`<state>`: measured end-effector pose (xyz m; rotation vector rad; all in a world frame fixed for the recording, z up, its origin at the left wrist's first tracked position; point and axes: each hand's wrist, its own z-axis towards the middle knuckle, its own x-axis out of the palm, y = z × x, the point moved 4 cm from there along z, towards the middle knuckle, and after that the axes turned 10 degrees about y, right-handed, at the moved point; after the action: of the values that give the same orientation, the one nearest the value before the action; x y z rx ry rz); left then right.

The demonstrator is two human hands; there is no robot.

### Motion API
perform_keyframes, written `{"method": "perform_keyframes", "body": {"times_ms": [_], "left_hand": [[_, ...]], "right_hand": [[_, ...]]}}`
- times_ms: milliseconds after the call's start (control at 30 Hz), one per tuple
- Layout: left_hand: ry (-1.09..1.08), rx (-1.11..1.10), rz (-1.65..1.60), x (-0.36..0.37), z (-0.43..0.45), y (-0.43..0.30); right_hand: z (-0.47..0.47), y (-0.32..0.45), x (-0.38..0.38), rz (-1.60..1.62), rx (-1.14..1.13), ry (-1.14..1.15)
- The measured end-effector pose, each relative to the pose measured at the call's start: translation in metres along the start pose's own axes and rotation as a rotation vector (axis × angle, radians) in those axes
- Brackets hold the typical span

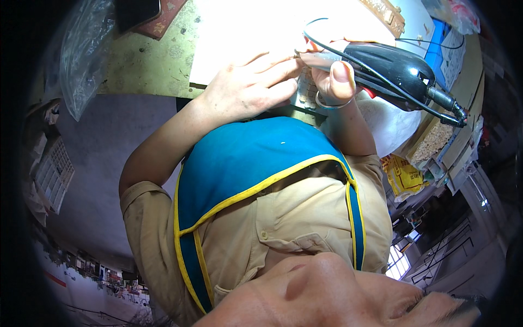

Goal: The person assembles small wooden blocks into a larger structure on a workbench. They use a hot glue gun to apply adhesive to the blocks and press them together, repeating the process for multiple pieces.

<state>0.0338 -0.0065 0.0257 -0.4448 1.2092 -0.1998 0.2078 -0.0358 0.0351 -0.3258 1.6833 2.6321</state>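
Note:
My right hand [337, 81], a bangle at its wrist, grips a black handheld power tool [388, 67] with a paler nose pointing left. A thin black cable [367, 65] runs over the tool. My left hand [253, 83] reaches in from the left, back up and fingers bent; its fingertips meet the tool's nose. Whether they pinch a small workpiece is lost in the glare. Beneath and between the hands shows a piece with rows of small pale blocks [307, 92]. Under the left hand lies a brightly lit white surface [229, 36] with washed-out detail.
A clear plastic bag [83, 61] hangs over the table's left edge, near a dark flat device [137, 12] on a reddish item [163, 20]. At right are a carved-looking wooden piece [384, 14], a blue object [437, 49], a white rounded object [388, 120] and a yellow bag [404, 173].

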Motion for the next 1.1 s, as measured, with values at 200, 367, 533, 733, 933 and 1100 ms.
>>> {"method": "perform_keyframes", "body": {"times_ms": [200,367,533,733,933,1100], "left_hand": [[-0.009,-0.004,-0.013,0.001,-0.001,0.0],[-0.03,-0.003,-0.041,-0.001,0.001,0.0],[-0.012,-0.016,-0.08,-0.003,0.0,0.0],[-0.001,-0.02,-0.071,0.002,0.0,0.0],[0.005,-0.018,-0.084,0.001,0.0,0.0],[-0.004,-0.022,-0.087,0.001,0.001,0.0]], "right_hand": [[-0.012,-0.016,0.004,-0.189,-0.052,0.033],[-0.021,-0.016,-0.004,0.042,0.02,-0.092],[-0.025,-0.018,-0.016,0.004,0.037,-0.074],[-0.031,-0.023,-0.005,-0.051,0.067,-0.065],[-0.038,-0.026,-0.011,-0.102,0.093,-0.05],[-0.043,-0.027,-0.011,-0.145,0.114,-0.033]]}}
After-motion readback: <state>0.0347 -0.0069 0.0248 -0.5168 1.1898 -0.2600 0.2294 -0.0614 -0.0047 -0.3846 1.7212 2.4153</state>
